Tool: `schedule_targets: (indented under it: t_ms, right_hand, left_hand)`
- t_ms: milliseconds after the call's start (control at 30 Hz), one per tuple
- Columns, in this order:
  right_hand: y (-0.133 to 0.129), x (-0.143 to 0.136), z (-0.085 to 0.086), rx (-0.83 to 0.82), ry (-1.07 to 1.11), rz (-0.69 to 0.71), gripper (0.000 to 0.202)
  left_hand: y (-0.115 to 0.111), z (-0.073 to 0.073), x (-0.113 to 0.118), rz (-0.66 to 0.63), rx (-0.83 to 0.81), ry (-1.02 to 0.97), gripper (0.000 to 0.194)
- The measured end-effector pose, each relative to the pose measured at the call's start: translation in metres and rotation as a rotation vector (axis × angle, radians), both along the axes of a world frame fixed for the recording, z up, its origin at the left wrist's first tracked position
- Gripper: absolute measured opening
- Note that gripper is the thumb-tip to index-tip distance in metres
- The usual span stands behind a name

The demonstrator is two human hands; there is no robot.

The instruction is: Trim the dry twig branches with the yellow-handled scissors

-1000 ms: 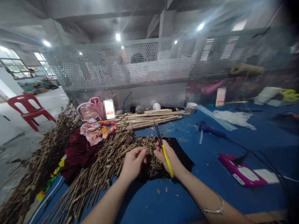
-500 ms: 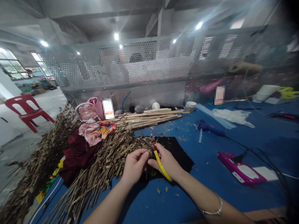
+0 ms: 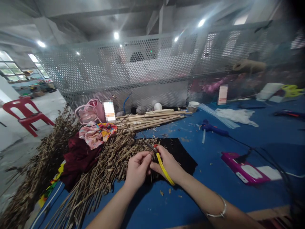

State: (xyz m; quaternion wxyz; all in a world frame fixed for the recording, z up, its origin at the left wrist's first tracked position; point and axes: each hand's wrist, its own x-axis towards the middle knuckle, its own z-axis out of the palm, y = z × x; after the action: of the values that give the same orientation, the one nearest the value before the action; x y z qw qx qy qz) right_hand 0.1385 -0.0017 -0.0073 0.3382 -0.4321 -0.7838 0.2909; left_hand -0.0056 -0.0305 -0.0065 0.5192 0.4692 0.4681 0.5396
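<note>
At the left edge, a tall heap of dried brown plant stems (image 3: pixel 35 168) leans beside the table. Next to it, in the lower left, a dark maroon cloth (image 3: pixel 79 160) lies against a broad spread of long, thin, dried brown stalks (image 3: pixel 108 159); these look largely whole, their bare ends fanning toward the bottom edge.

Near the centre, short crumbly brown pieces (image 3: pixel 149 142) lie on a flat black cloth (image 3: pixel 183 154), so some material seems already broken or cut small, while far more is at full length. How much is finished cannot be told.

The left hand (image 3: pixel 137 170), just left of the pieces, is nearly closed, thumb and forefinger drawn together; whether anything slim sits between them is too small to tell. Close on its right, the right hand (image 3: pixel 171 168) is curled round yellow-handled metal scissors (image 3: pixel 163 168), their dark blades angled toward the upper left, over the pieces. Whether the blades touch anything is unclear.

Farther right, a dark blue glue gun (image 3: pixel 214 128) lies on the blue tabletop (image 3: pixel 207 187), above a magenta plastic box (image 3: pixel 245 170).
</note>
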Motion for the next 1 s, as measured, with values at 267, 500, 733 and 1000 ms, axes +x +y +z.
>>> schedule_targets:
  t_ms: [267, 500, 733, 1000]
  right_hand:
    - [0.002, 0.002, -0.001, 0.004, -0.003, 0.004, 0.043]
    - [0.000, 0.001, -0.002, -0.006, 0.045, -0.009, 0.043]
    - [0.001, 0.002, -0.006, -0.088, 0.126, -0.007, 0.040]
    - [-0.003, 0.000, 0.006, -0.040, -0.044, -0.027, 0.043]
  left_hand:
    - [0.001, 0.000, -0.002, 0.073, 0.049, 0.059, 0.027]
    - [-0.002, -0.005, 0.003, 0.038, 0.006, 0.151, 0.025]
    - [-0.002, -0.006, 0.004, 0.026, 0.018, 0.152, 0.025]
    - [-0.002, -0.007, 0.004, 0.063, 0.036, 0.111, 0.027]
